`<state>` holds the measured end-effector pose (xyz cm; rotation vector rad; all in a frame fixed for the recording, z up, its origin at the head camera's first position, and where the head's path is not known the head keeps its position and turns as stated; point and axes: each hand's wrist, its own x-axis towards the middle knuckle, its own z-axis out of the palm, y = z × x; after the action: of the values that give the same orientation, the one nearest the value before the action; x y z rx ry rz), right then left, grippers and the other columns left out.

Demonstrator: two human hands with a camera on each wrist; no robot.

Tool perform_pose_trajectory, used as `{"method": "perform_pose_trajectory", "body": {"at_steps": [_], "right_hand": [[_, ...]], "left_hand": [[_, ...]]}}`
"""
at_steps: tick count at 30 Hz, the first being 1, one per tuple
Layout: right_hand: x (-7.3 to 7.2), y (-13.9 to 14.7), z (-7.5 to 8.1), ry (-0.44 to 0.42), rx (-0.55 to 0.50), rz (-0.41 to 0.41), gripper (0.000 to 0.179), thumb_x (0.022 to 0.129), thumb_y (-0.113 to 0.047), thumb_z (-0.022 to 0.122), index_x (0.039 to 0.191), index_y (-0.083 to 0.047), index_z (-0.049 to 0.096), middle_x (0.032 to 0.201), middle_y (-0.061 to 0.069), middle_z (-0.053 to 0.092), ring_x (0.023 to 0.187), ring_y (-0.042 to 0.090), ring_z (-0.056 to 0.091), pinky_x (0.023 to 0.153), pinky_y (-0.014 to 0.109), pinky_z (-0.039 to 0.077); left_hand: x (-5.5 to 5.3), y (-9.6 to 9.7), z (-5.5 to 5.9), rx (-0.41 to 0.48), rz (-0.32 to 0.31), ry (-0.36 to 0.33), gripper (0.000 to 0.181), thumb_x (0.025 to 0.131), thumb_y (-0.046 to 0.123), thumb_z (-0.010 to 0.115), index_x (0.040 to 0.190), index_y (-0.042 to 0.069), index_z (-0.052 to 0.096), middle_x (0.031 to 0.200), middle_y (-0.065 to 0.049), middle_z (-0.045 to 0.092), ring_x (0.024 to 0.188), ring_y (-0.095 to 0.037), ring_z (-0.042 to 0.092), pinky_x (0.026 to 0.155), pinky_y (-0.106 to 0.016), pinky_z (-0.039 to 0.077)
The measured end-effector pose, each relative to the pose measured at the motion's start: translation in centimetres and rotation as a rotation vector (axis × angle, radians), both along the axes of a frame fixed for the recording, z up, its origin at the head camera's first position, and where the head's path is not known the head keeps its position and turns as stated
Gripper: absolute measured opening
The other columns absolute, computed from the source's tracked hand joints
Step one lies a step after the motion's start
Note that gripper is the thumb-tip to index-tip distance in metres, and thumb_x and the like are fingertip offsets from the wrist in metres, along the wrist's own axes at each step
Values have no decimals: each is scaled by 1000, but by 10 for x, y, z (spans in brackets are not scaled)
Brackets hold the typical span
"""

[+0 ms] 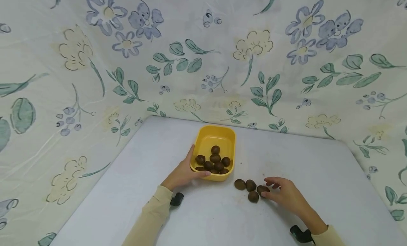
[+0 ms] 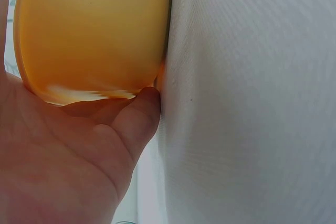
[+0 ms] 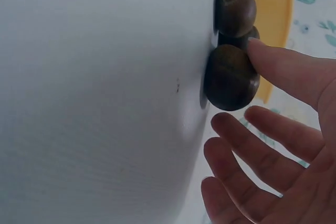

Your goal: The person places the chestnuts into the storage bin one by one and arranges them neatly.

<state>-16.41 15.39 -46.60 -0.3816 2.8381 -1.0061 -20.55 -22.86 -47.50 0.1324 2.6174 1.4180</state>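
Note:
My left hand [image 1: 184, 173] holds a yellow plastic tub [image 1: 218, 132] by its near left corner, thumb over the front rim and fingers along the left side. In the left wrist view the fingers curl against the tub's wall [image 2: 94, 30]. Several brown chestnuts [image 1: 215, 158] lie in the tub's near half. My right hand [image 1: 287, 196] is at a loose chestnut [image 1: 262, 189] on the table. In the right wrist view the thumb overlaps that chestnut [image 3: 231, 80], while the other fingers are spread with a gap from it.
Three more chestnuts, among them one at the left [image 1: 240, 184] and one nearest the front [image 1: 253, 197], lie close by on the white table [image 1: 203, 217]. Floral fabric [image 1: 203, 80] hangs behind and beside the table. Each wrist carries a black device [image 1: 301, 234].

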Motion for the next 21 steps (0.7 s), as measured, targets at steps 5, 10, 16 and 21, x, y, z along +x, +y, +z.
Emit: {"method": "perform_pose_trajectory", "body": {"at_steps": [5,10,16,21], "right_hand": [[4,-2,-1,-7,20,5,49,81,-26,89,122,-4,73,116,9,76,97,18,66,75,29,54],[7,-3,0,-20,28,-9,41,79,-22,89,113,-6,75,110,5,77,95,15,65,73,25,53],[7,-5,1,-3,9,3,35,81,-19,88,111,-4,76,106,4,76,93,14,65,74,27,53],[6,-4,1,-9,-7,-23,33,82,-15,85,111,-2,77,105,5,77,92,14,65,75,28,54]], "left_hand": [[1,0,0,0,5,-3,133,76,54,88,168,27,-5,173,-11,22,159,-36,27,127,-63,26],[2,0,1,16,4,-10,134,75,54,88,167,28,-5,174,-11,21,159,-35,27,127,-63,25],[1,-1,0,5,6,-1,134,75,56,87,168,27,-5,174,-11,22,159,-36,27,127,-63,25],[1,-2,0,-1,3,-1,135,75,59,87,168,26,-6,174,-12,19,159,-37,25,127,-63,24]]}}
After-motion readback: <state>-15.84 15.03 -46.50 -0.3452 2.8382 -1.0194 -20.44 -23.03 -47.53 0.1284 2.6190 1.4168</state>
